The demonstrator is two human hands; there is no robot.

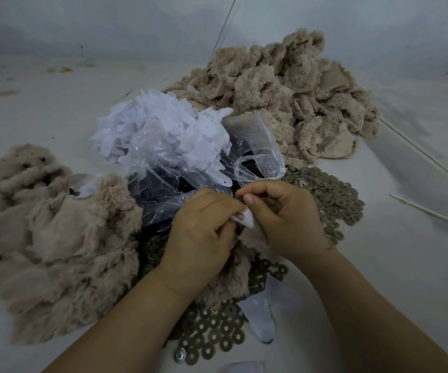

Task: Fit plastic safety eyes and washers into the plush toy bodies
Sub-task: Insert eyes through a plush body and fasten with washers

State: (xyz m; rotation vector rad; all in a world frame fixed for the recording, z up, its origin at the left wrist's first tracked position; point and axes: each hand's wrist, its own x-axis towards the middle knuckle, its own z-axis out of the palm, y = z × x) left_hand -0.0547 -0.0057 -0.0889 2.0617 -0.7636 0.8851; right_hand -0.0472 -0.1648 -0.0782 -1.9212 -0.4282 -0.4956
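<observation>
Head view: two hands work a plush body over scattered washers.

From the left, a plush pile [42, 238] lies on the table [406, 265]; a clear bag [179, 168] of white pieces sits behind. Left hand [201, 238] and right hand [285, 214] pinch a white piece [247, 218] against the plush body [233, 270] beneath them. Washers [333, 195] spread right and front; a larger heap [285, 95] lies behind on the right.

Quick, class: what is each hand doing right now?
Left hand: fingers curled, pinching the white fabric piece.
Right hand: fingers curled, pinching the same white piece.
</observation>
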